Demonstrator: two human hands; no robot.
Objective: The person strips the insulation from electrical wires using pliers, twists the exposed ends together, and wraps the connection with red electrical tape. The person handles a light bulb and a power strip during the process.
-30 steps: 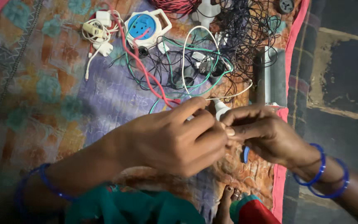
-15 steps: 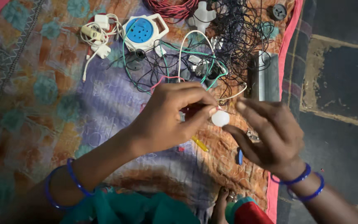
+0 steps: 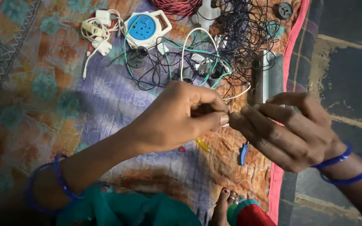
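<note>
- Change vs 0.5 s ago: the 2 hands were apart with a small white plug piece showing between them; now left hand (image 3: pixel 177 119) and right hand (image 3: pixel 292 129) have closed together, fingertips touching over the quilt (image 3: pixel 42 83).
- White piece is now almost fully hidden at the meeting point of the fingertips; only a pale sliver shows by the left thumb. It is held up off the quilt, in front of the wire tangle (image 3: pixel 231 37).
- Left grip: thumb and forefinger pressed together, pinching the piece and something dark and thin; can't tell what.
- Right grip: fingertips pinched in on the same spot, other fingers spread loosely above.
- Judgement: hands have gone from repositioning to fine work on the piece, both steadying it.
- A white wire (image 3: pixel 239 93) runs from the tangle toward the pinch; whether it joins the piece is hidden.
- Nearby, untouched: blue tool (image 3: pixel 243 154) and yellow bit (image 3: pixel 203 145) on the quilt below the hands, blue-and-white extension reel (image 3: pixel 146 28) well apart.
</note>
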